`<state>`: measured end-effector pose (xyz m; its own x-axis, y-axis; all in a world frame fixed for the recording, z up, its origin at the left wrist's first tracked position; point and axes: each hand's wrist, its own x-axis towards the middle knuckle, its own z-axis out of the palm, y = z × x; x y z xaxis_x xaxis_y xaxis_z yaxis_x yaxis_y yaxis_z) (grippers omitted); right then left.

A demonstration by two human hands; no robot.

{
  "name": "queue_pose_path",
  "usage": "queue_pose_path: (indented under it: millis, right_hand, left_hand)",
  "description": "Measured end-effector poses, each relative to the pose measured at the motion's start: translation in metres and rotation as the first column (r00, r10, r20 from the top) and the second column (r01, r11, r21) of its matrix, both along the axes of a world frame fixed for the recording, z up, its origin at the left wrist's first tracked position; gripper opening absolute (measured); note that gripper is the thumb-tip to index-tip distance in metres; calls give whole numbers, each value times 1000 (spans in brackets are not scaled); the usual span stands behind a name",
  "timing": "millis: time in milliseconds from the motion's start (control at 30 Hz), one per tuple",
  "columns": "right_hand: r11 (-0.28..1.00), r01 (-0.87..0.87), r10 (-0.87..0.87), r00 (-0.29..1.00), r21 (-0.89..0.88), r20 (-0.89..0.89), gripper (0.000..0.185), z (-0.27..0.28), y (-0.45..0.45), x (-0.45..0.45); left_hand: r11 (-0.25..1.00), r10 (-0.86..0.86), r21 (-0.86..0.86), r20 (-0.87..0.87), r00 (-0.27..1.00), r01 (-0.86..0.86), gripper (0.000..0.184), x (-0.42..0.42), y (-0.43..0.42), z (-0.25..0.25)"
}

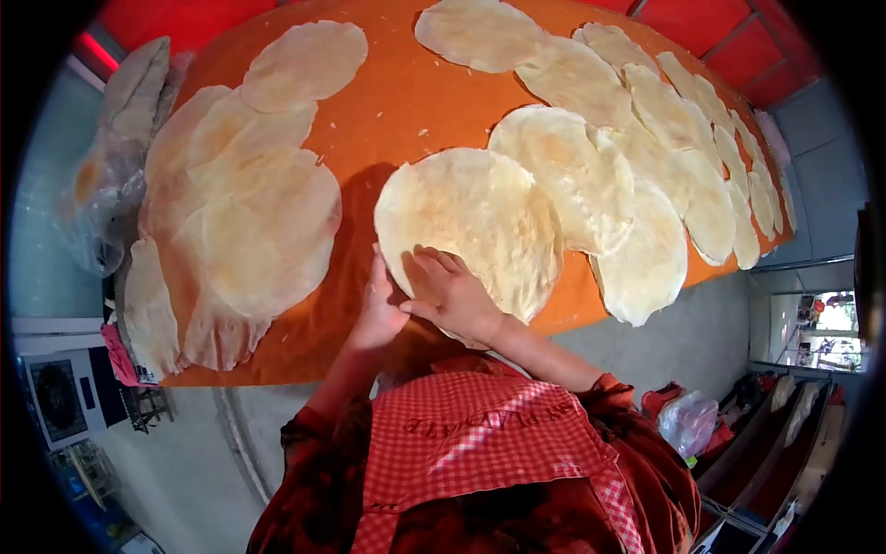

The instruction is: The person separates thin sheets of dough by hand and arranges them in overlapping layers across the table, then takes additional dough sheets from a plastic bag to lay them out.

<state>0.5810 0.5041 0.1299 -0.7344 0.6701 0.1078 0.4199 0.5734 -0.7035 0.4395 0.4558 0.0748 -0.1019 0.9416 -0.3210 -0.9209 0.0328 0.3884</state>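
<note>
Handling step: we've got one round flatbread [498, 217] directly under our right fingers [441, 263], near edge at our left fingertips [377, 261]. Right hand [461, 300] lies on top, fingers slightly apart, thumb towards the left hand [378, 309]. Left fingers look close together at the rim; can't tell if they pinch it. Overlapping sheets [263, 222] sit left of the left fingers, more sheets [563, 175] beyond and right of the right. Our read: any lift needs support at the thin edge.
</note>
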Motion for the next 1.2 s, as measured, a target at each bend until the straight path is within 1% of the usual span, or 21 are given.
queue_pose_path:
  millis: [67,200,233,333,433,500,533,567,600,667,700,767,800,867,900,933,1000,1033,1067,1133,1200]
  right_hand:
    - [998,31,-33,999,-55,-31,64,-3,-1,-6]
    - [993,25,-35,995,-116,-91,57,-11,3,-4]
    - [989,54,-72,989,-140,-128,47,-9,1,-5]
    - [982,63,-82,991,-180,-104,39,-4,4,-2]
    - [980,136,-136,991,148,-8,29,8,-11,-6]
    - [947,158,-168,986,279,12,25,15,-22,-18]
    - [951,153,-175,983,268,60,23,12,-24,-19]
    - [957,141,-174,979,254,108,21,7,-22,-16]
    - [962,128,-170,972,240,162,19,1,-20,-13]
    - [951,215,-233,970,224,61,11,-9,-16,-11]
    - [948,256,-272,960,188,65,9,-7,-15,-13]
    - [935,334,-342,938,121,51,8,3,-11,-17]
    - [922,298,-314,949,248,27,10,1,-4,-12]
    - [908,398,-410,908,130,82,13,10,14,5]
    - [878,468,-474,880,-104,-41,12,21,24,11]
    - [809,481,-551,821,-338,-150,12,37,35,17]
    - [707,455,-634,747,-542,-201,13,70,57,36]
    - [695,429,-641,733,-577,-227,14,76,68,45]
    - [682,402,-649,718,-611,-252,15,79,79,55]
    - [657,378,-666,696,-652,-268,15,69,102,81]
    - [652,374,-671,690,-660,-271,16,49,136,99]
  left_hand:
    - [999,-23,-48,-42,999,21,55,-4,-2,-2]
    - [996,-52,72,13,999,50,54,-7,-5,0]
    - [994,-85,75,27,996,82,54,-10,-7,-13]
    - [978,-123,175,54,991,111,48,-7,-8,-14]
    - [965,-134,208,-128,983,159,53,-4,-11,-16]
    - [971,-120,173,-249,961,166,63,-4,-11,-15]
    - [979,-125,115,-318,940,169,58,-5,-11,-14]
    - [996,-23,66,-460,888,60,55,0,-11,-17]
    - [998,61,28,-590,805,-55,52,4,-12,-22]
    - [986,73,-22,-833,548,-165,49,6,-17,-26]
    - [977,98,-13,-861,498,-213,46,11,-18,-30]
    - [983,5,-82,-879,478,-162,39,12,-24,-41]
    - [984,-13,-93,-891,454,-155,36,12,-27,-47]
    - [973,-38,-121,-923,382,-195,31,-1,-29,-53]
    - [966,-101,-211,-844,527,-152,28,-18,-32,-35]
    - [983,25,-75,-850,527,-167,26,-38,-35,-34]
    - [985,-18,-112,-827,562,-133,34,-92,-54,-15]
    - [981,-32,-157,-722,692,-118,39,-120,-69,3]
    - [987,-26,-134,-695,719,-94,40,-151,-85,14]
    - [980,-86,-182,-758,647,-83,42,-203,-118,27]
    - [970,-99,-222,-724,683,-94,44,-249,-147,4]
